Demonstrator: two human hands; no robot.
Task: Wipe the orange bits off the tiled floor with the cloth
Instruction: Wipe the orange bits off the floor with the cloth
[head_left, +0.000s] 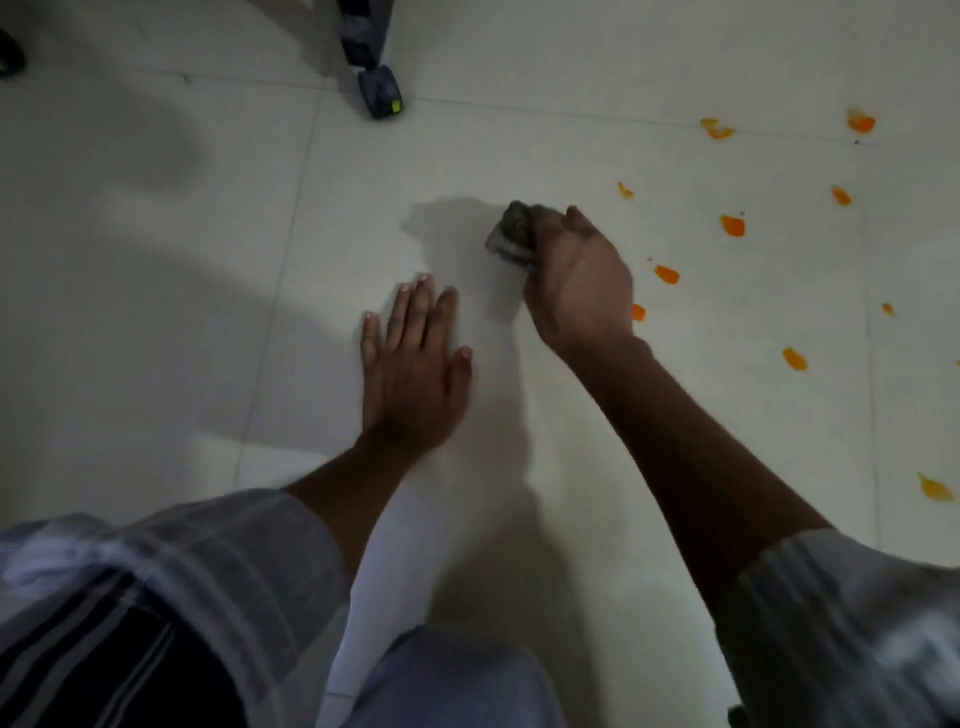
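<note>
My right hand (576, 280) is closed around a bunched grey cloth (511, 234), which pokes out past the fingers and presses on the pale tiled floor (519, 130) at the middle of the view. A damp darker patch (452, 223) lies just left of the cloth. Several orange bits (733, 225) are scattered to the right of that hand; the nearest one (638, 312) sits right beside the wrist. My left hand (413, 364) lies flat on the floor with its fingers spread, palm down, holding nothing, a short way left and nearer than the cloth.
A dark wheeled leg of some stand or furniture (379, 93) stands on the floor at the top centre. A dark object (8, 57) shows at the top left edge. My knees and striped sleeves fill the bottom of the view.
</note>
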